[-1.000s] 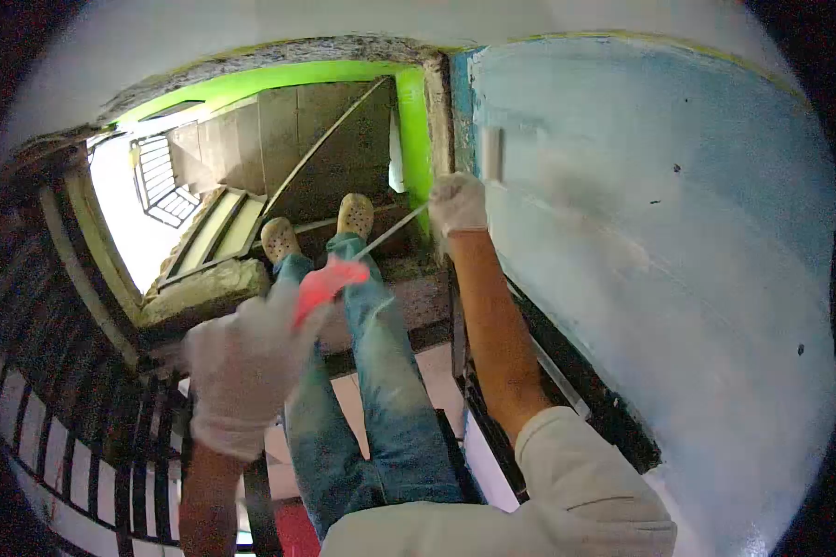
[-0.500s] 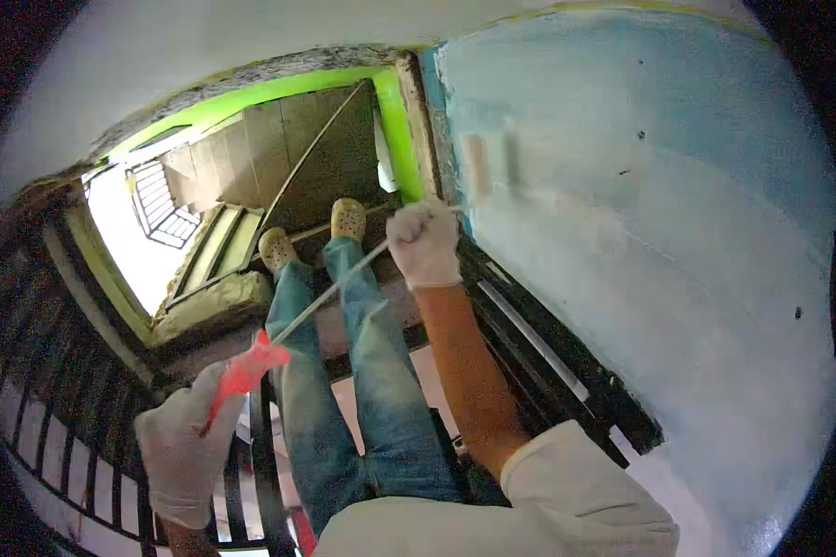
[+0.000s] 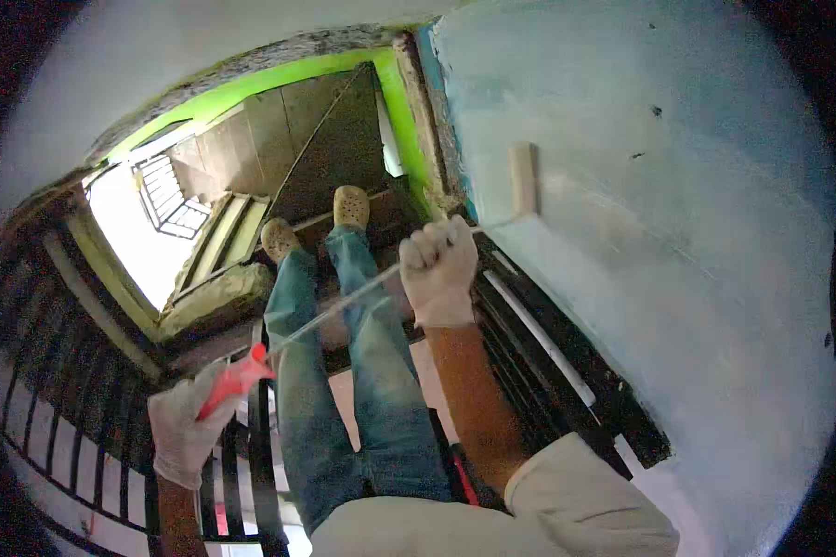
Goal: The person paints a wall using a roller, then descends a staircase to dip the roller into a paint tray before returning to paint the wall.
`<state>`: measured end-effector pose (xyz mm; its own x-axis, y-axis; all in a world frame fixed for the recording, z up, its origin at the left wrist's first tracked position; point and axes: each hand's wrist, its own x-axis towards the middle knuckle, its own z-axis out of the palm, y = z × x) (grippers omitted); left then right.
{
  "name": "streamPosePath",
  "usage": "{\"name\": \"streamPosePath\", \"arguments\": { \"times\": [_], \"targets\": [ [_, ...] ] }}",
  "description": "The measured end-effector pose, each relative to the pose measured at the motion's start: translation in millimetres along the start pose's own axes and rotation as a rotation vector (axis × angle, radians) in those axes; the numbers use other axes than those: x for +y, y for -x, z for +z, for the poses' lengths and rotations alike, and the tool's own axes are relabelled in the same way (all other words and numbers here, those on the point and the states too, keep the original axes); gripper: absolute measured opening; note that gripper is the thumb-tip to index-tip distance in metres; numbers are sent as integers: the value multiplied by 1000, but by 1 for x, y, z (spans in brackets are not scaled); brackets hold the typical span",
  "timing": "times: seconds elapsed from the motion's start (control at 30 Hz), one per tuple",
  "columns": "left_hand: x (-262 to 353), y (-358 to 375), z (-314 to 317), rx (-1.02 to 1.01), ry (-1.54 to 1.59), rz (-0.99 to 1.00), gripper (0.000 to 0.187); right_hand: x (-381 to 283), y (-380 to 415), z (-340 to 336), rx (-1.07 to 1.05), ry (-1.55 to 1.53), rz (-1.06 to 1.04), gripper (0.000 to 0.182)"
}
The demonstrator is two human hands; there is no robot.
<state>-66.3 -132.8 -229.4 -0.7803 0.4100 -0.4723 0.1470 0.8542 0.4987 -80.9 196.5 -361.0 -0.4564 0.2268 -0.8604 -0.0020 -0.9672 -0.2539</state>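
Left hand, in a white fabric glove, low at the left side of the view, forearm coming up nearly straight from the bottom edge. Its fingers are wrapped round a pinkish-red plastic handle, knuckles partly blurred; handle tilts up to the right.

Right hand, same kind of white glove, higher up and right of the left hand, arm reaching out and up from a light short sleeve. Fingers folded in a fist, closed round a thin pale rod. Hands well apart, both on the one tool.

Rod runs slantwise from the handle, passes through the right fist, goes on toward a beige cylindrical paint roller. Roller is at the patchy pale-blue and white wall, roughly upright in view, up and right of the right fist; exact contact can't be told. Wall has a few dark spots.

Between the arms: legs in faded blue jeans, feet in tan perforated clogs. Black metal railing lower left, near left hand. Beyond the feet, brown flat panels edged by a bright green painted band; bright opening at left.
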Motion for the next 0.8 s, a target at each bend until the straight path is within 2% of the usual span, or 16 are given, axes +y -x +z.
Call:
{"name": "streamPosePath", "arguments": {
  "times": [0.1,0.17,0.2,0.27,0.33,0.43,0.47,0.53,0.6,0.67,0.7,0.8],
  "targets": [
    [16,3,-2,50,59,-47,40,-3,-1,-9,12,-81,29,38],
    [34,-16,6,-11,32,-115,38,-5,-60,-54,-236,70,33,39],
    [53,-33,11,-25,52,-168,35,-6,-89,-66,-229,147,1,39],
    [79,-58,34,-85,-124,-180,30,-11,-152,-92,-114,400,-115,37],
    [86,-67,44,-58,-121,-150,29,-19,-177,-98,-53,579,-152,36],
    [63,-57,22,5,-15,-83,29,-13,-127,-72,39,351,-18,35],
    [46,-51,11,54,79,-38,32,-6,-91,-49,97,265,-4,35],
    [5,-21,-2,7,105,-28,37,4,-21,-14,138,209,-43,34],
    [-24,3,-7,-30,88,13,40,3,44,12,-53,152,-86,39],
    [-29,8,-6,-73,73,53,42,3,50,16,-19,124,-98,41],
    [-29,7,-2,-24,90,43,42,3,52,17,7,96,-111,42],
    [-10,-12,-8,62,63,11,39,6,1,-4,-12,176,-131,39]
  ]
}}
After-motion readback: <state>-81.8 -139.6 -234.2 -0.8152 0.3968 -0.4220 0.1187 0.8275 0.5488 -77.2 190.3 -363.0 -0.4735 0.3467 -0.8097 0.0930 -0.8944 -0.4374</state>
